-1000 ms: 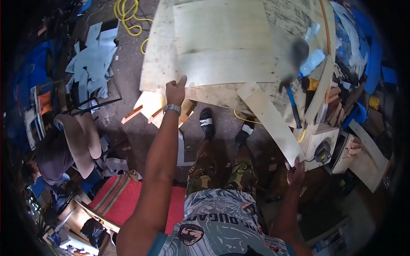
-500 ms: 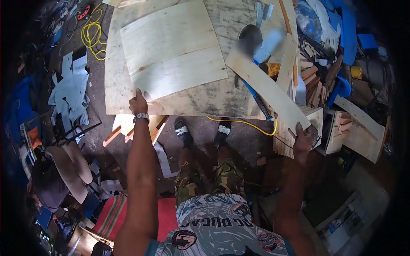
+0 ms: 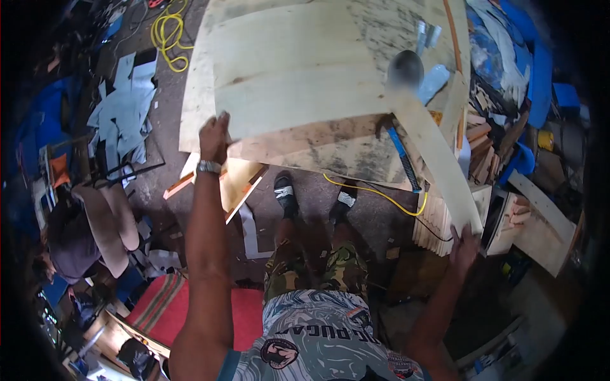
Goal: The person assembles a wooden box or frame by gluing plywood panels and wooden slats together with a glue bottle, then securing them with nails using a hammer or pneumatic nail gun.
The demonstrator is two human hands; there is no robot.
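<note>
stained plywood workbench [image 3: 356, 152] on a concrete floor [image 3: 190, 209]
a pale plywood sheet [image 3: 298, 76] covers most of the top; a long strip [image 3: 438, 159] crosses its near right corner and overhangs the edge, a blue-handled hammer [image 3: 401, 152] just beside it, a plastic bottle [image 3: 433, 82] farther back. grey offcuts [image 3: 124, 108] and a coiled yellow cord [image 3: 166, 28] lie on the floor, left.

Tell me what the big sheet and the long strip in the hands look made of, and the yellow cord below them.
Big sheet: thin plywood, it seems; pale, unfinished, with faint grain lines. Long strip: the same pale bare wood, likely a plywood offcut. Yellow cord: probably plastic-sheathed cable; smooth, bright and limp.
</note>
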